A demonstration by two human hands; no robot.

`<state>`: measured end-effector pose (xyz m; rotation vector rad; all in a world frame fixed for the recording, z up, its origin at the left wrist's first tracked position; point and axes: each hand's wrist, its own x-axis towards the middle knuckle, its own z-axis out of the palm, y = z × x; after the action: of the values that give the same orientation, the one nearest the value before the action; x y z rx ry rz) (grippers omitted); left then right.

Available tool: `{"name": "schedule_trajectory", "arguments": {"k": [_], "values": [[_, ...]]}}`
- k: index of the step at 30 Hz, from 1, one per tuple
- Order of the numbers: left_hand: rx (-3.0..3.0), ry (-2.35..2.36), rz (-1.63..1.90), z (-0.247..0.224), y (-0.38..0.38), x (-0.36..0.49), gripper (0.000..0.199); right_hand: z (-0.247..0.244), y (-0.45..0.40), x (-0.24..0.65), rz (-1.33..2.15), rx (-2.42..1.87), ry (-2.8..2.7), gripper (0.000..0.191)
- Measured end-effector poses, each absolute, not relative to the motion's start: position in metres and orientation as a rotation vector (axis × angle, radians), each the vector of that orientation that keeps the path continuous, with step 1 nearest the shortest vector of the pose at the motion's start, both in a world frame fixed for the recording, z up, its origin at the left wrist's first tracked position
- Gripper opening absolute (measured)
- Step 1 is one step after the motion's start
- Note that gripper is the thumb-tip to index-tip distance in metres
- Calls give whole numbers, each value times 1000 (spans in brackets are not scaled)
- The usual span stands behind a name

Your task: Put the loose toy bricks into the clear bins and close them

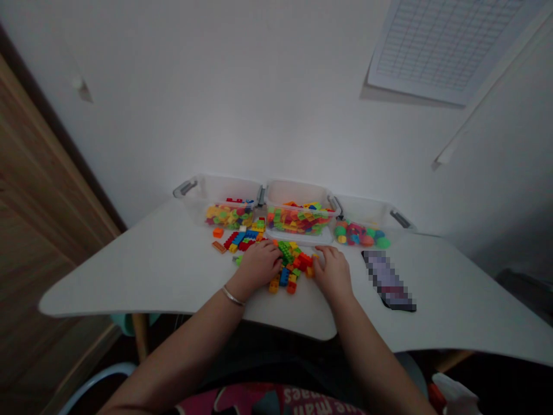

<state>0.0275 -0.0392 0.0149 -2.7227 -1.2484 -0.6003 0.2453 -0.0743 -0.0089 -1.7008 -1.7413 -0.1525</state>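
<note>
A pile of toy building bricks [294, 265] in green, red, orange, yellow and blue lies on the white table between my hands. My left hand [259, 266], with a bracelet at its wrist, rests over the left of the pile. Its fingers curl down beside a green brick [286, 251], and what they grip underneath is hidden. At the right edge of the pile is my right hand [334, 274], thumb and forefinger apart, close to a red brick [305, 262] and an orange brick [310, 272]. More bricks [235, 241] spread out beyond my left hand.
Three clear plastic boxes stand along the wall: a left box [228, 187] and a middle box [298, 193] with bricks, and a right box [367, 208] with round coloured pieces. A phone [389, 280] lies on the table [173, 276] to the right. Ruled paper [440, 52] hangs above.
</note>
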Motion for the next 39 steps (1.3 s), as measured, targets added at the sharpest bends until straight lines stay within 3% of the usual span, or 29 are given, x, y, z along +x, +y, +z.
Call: {"name": "schedule_trajectory", "arguments": {"k": [13,29,35,39], "values": [[-2697,-1252,-568,16,-39,28,19,-29,-59,253,199,-1565,-1624,32],[-2713,-1250,-597,15,-38,28,17,-17,-73,251,84,-1709,-1598,32],[-2713,-1257,-616,15,-39,28,17,-8,-87,248,143,-1613,-1859,16],[-2709,-1251,-603,16,-40,28,18,-13,-85,251,186,-1509,-1910,18]]}}
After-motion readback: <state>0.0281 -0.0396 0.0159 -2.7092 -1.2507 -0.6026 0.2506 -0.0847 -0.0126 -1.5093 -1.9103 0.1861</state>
